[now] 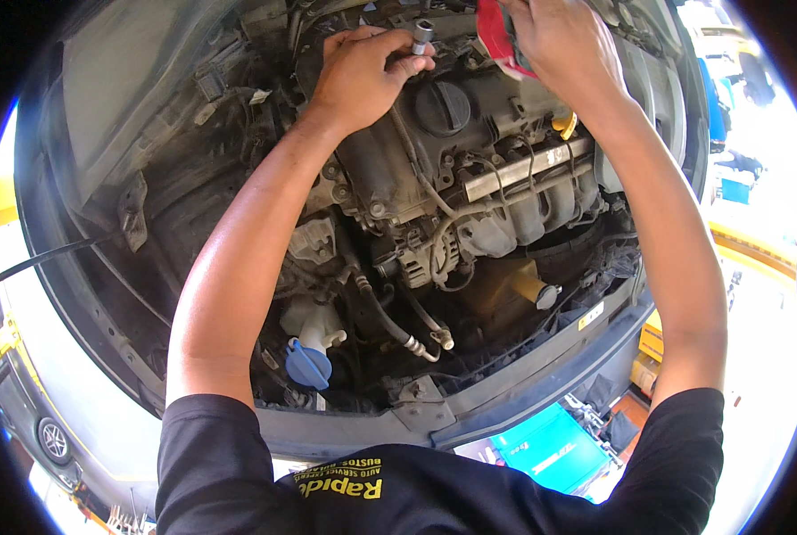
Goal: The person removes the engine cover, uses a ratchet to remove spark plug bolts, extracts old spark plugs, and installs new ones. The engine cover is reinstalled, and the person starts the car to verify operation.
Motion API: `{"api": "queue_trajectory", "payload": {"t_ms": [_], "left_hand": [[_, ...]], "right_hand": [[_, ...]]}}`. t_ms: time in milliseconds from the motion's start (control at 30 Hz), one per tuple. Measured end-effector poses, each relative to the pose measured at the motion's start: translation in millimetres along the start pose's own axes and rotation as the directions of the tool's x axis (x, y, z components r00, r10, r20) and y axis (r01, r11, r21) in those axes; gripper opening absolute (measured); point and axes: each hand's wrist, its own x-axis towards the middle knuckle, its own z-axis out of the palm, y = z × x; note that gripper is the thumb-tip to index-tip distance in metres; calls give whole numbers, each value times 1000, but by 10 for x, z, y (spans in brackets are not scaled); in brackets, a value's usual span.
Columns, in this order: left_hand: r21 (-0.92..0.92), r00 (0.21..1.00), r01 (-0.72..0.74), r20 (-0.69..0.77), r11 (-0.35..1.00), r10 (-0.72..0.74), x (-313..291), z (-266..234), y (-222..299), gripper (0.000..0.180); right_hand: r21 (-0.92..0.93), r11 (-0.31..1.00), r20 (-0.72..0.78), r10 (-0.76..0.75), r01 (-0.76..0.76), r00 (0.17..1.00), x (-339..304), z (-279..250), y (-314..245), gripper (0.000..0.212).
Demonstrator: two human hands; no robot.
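Pinched between the thumb and fingers of my left hand (pixel 359 78) is a short metal socket (pixel 422 37), its round end up. My left hand is over the far part of the engine, just beyond the black oil filler cap (pixel 443 109). To the right, my right hand (pixel 566 43) is closed around a red object with a dark part (pixel 496 40). The top edge of the view cuts that object off, and my fingers cover some of it, so its kind cannot be made out. A gap separates it from the socket.
Below my hands lie a metal rail (pixel 528 168), hoses and a yellow dipstick handle (pixel 565 125). A blue reservoir cap (pixel 309 364) is near the front left. The car's front edge (pixel 505 406) runs before me. At left, a thin rod (pixel 46 263) slants across.
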Motion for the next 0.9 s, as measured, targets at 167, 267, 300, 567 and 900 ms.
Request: {"api": "queue_trajectory", "payload": {"t_ms": [167, 267, 300, 567, 900], "left_hand": [[-56, 1000, 11, 7, 998, -11, 10, 11, -31, 19], [-30, 1000, 23, 7, 999, -23, 8, 10, -25, 18], [-31, 999, 48, 16, 998, -48, 6, 7, -18, 18], [-35, 1000, 6, -13, 999, -6, 21, -16, 21, 15], [13, 996, 81, 23, 997, -81, -15, -19, 95, 18]], "right_hand": [[-153, 947, 59, -276, 282, 959, -48, 232, 10, 34], [-240, 905, 104, -336, 352, 936, -88, 272, -63, 35], [-246, 881, 36, -407, 403, 913, -88, 289, -68, 36], [-262, 750, -29, -635, 607, 772, 53, 378, 256, 42], [-186, 669, 62, -722, 719, 689, 195, 234, 259, 41]]}}
